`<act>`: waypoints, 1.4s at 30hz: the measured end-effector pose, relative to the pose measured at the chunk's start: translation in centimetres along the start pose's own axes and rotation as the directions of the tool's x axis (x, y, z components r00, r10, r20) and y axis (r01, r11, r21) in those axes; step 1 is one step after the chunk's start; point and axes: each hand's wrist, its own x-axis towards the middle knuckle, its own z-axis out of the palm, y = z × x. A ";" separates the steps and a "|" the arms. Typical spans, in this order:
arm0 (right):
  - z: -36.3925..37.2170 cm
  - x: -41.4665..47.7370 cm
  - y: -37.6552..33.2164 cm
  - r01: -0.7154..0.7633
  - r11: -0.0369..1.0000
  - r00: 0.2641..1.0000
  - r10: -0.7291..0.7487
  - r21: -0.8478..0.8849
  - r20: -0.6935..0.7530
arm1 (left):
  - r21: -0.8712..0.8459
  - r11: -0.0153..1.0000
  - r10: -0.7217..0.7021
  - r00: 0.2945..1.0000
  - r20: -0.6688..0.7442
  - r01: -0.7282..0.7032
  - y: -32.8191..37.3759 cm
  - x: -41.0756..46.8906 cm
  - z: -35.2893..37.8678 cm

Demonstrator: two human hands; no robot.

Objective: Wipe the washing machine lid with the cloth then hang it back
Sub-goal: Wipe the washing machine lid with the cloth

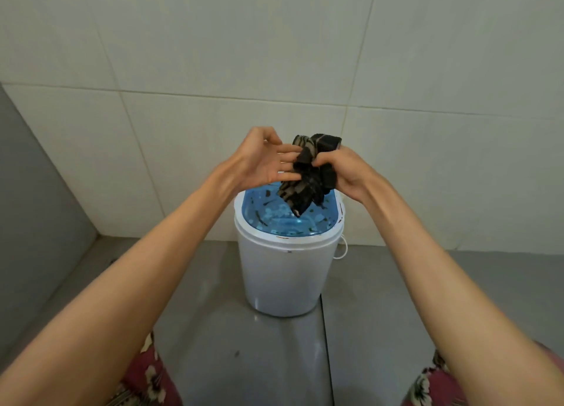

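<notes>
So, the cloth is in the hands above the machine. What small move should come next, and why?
Probably lower the cloth onto the blue lid to begin wiping. The right hand has it bunched in a closed grip, the left hand is open beside it, and it hangs above the lid, apparently not pressed on it.

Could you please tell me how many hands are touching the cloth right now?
2. The right hand grips the dark cloth bunched above the blue lid; the left hand is open, its fingertips against the cloth's left side. Neither hand is hidden.
</notes>
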 end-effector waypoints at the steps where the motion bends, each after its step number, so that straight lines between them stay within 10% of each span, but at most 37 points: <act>1: 0.3 0.2 0.4 -0.011 0.998 0.997 0.006 -0.058 -0.080 | 0.072 0.997 -0.008 0.999 -0.036 0.011 -0.2 0.0 -0.3; 5: 1.6 0.7 1.9 0.030 0.932 0.968 -0.117 -0.360 -0.222 | 0.517 0.855 0.245 0.911 -0.333 -0.041 -2.8 0.2 -2.3; 8: 2.6 0.1 3.2 0.113 0.672 0.946 -0.299 -0.732 -0.128 | 0.811 0.580 0.396 0.841 -0.368 0.081 -5.9 -0.1 -6.6; 13: 3.2 -0.6 7.0 0.059 0.495 0.972 0.168 -0.867 0.162 | 0.939 0.144 0.185 0.924 -0.336 0.312 -10.9 -0.6 -11.8; 18: 3.2 1.6 10.0 0.054 0.171 0.971 -0.238 -0.984 0.012 | 0.941 0.151 0.178 0.928 -0.328 0.304 -12.3 -0.1 -13.1; 31: 7.9 8.7 14.0 0.004 0.088 0.997 -0.077 -0.996 -0.003 | 0.962 0.136 0.245 0.933 -0.264 0.237 -13.2 0.3 -13.9; 42: 3.3 1.7 16.1 0.004 0.102 0.970 -0.243 -0.995 -0.021 | 0.952 0.175 0.252 0.923 -0.290 0.252 -12.9 -0.7 -12.9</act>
